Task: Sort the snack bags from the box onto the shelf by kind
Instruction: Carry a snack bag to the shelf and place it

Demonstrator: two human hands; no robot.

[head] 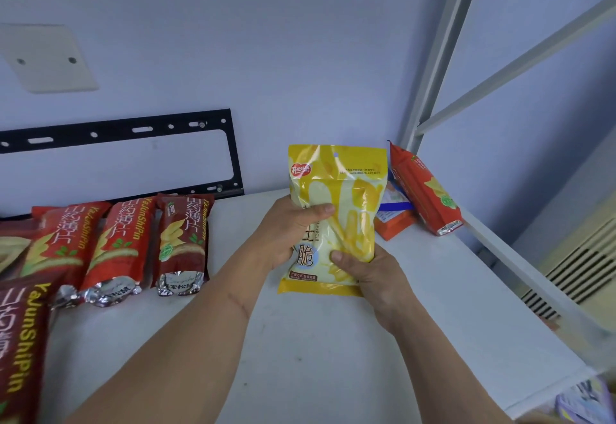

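Both our grips, left hand (293, 230) and right hand (370, 273), clasp the yellow bag (343, 197) above the shelf (300, 340); red bags (180, 240) left, orange bag (425, 187) right.

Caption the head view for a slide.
Both hands, left hand and right hand, hold a yellow snack bag upright above the white shelf.

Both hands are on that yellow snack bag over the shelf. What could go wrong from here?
1. The yellow bag, held by the left hand and right hand, might be set among the red bags at the left, mixing kinds.
2. Placed further right, it could bump the orange-red bag leaning near the shelf edge, which might tip off.
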